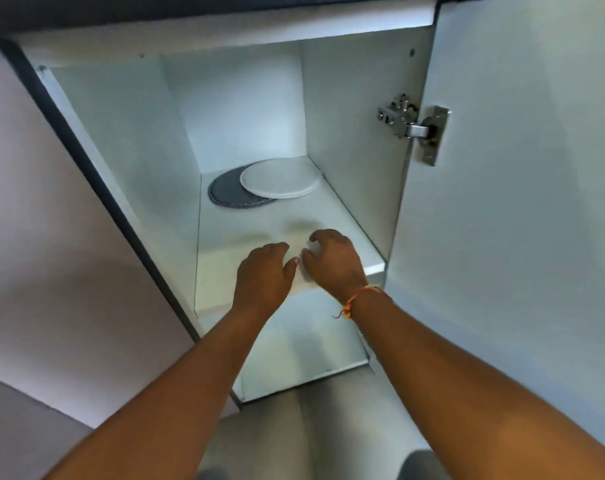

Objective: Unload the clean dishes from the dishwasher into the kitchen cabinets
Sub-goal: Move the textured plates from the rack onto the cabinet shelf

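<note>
A white kitchen cabinet (245, 98) stands open, its door (519, 168) swung wide to the right, as a person reaches both bare arms up onto the one shelf (238, 237) in view. The left hand (263, 271) and right hand (335, 261) sit close together at the front of the shelf, backs toward the viewer and thumbs almost meeting. The right hand's fingers curl downward, while the left hand's fingers are hidden behind its back. The white patch between the hands is blurred, so it cannot be told whether either hand holds anything. At the back of the shelf, a small stack of white plates (280, 178) lies flat, overlapping the right side of a grey round disc (224, 192). A metal hinge (411, 126) joins the door to the cabinet's right wall. An orange thread bracelet (356, 299) circles the right wrist.
</note>
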Tool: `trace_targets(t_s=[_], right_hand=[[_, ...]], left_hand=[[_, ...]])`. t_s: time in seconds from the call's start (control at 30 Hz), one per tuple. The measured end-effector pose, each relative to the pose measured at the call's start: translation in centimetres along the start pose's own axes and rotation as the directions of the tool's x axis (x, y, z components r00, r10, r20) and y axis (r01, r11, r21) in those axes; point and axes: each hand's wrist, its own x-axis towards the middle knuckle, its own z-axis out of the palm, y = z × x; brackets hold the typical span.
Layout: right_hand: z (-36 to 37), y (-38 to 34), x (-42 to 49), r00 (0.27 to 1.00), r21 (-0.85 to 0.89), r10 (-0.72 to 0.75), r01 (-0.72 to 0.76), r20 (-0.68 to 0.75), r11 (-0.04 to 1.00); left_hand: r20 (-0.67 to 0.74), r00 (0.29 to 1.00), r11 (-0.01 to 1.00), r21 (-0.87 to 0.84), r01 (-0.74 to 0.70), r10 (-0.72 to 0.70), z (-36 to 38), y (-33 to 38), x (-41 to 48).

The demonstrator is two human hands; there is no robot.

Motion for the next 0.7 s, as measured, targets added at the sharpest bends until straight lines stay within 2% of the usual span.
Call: trace_targets(t_s=[0.07,0.13,0.2,0.3,0.43,0.57,0.7], right_hand=[[-1.1,-0.2,-3.6,0.999,0.060,0.014,-0.011,-0.043,0.998],[-2.8,-0.3,-7.4,0.992,0.097,0.015,-0.003,-0.125,0.995],[-4.5,-0.4,-10.8,0.975,0.141,0.036,-0.004,-0.220,0.990],[-8.1,-0.4,-16.5,0.939,0.164,0.080,-0.025,-0.336,0.986],[-13.2,-0.2,-23.3,0.896,0.083,0.080,-0.049,-0.436,0.995],[-17.7,-0.2,-28.7,0.834,0.012,0.055,-0.058,-0.549,0.998],[-20.9,-0.5,-33.5,0.740,-0.054,0.001,-0.050,-0.673,0.997]], left_hand=[[-0.020,1.000,0.998,-0.067,0.005,-0.006,-0.5,2.3,-2.4],[-0.045,0.998,0.976,-0.215,0.028,-0.039,-1.0,5.3,-5.1],[-0.089,0.994,0.932,-0.362,0.028,-0.064,-1.2,8.7,-8.0],[-0.160,0.986,0.829,-0.557,-0.052,-0.046,-1.9,13.8,-12.6],[-0.209,0.970,0.682,-0.692,-0.236,0.123,-4.0,19.1,-17.1],[-0.318,0.893,0.533,-0.719,-0.447,0.320,-5.8,23.1,-19.7],[-0.344,0.833,0.393,-0.760,-0.518,0.434,-7.1,26.4,-22.0]])
